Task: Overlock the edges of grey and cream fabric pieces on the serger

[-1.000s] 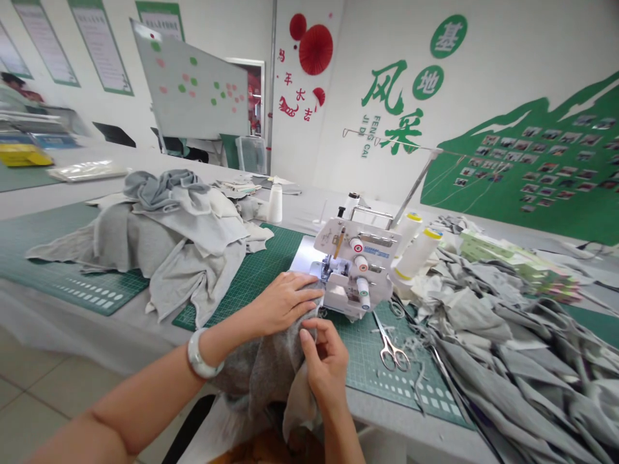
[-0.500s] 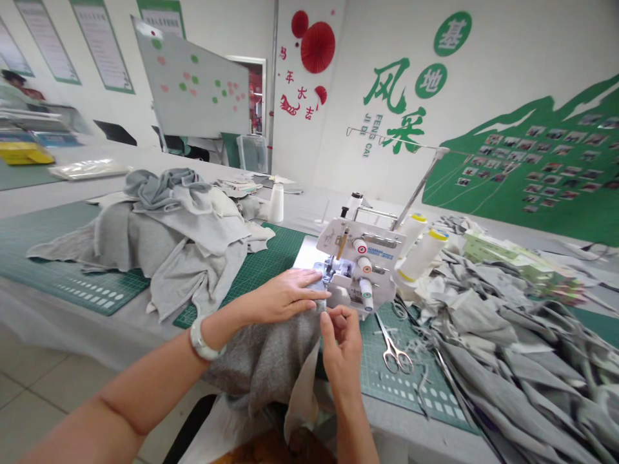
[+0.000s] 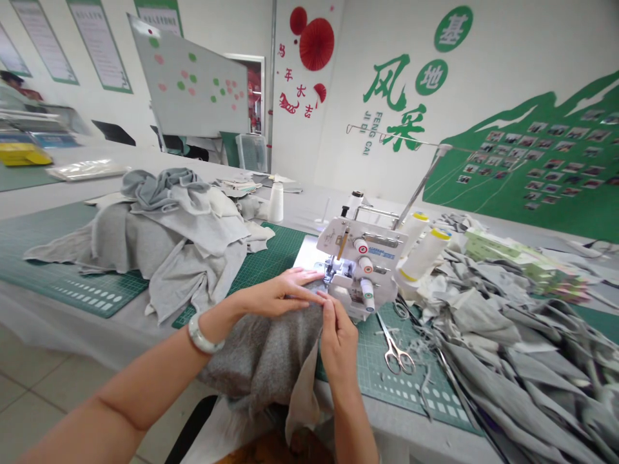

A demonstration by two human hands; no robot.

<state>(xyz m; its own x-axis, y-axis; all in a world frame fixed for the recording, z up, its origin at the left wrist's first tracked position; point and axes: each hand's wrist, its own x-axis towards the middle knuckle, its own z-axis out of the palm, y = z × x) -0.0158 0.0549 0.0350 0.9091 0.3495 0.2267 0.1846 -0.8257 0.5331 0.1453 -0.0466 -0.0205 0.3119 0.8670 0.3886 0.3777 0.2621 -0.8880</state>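
Note:
A white overlock sewing machine point(image 3: 360, 261) stands on a green cutting mat, its lamp lit over the presser foot. Grey fabric point(image 3: 271, 354) runs up to its needle area and hangs over the table edge towards my lap. My left hand point(image 3: 280, 293) lies flat on this fabric just left of the presser foot, fingers stretched out. Close in front of the machine, my right hand point(image 3: 338, 328) pinches the fabric's edge between thumb and fingers. The fingertips of both hands almost meet. The needle itself is too small to make out.
Scissors point(image 3: 396, 351) and thread scraps lie on the mat point(image 3: 411, 386) right of my hand. Grey fabric pieces are heaped at left point(image 3: 193, 219) and right point(image 3: 522, 348). White thread cones point(image 3: 425, 254) stand behind the machine. A person point(image 3: 17, 90) is far left.
My right hand has moved slightly up and towards the machine with the fabric edge, nearer my left fingertips. My left hand stays almost where it was.

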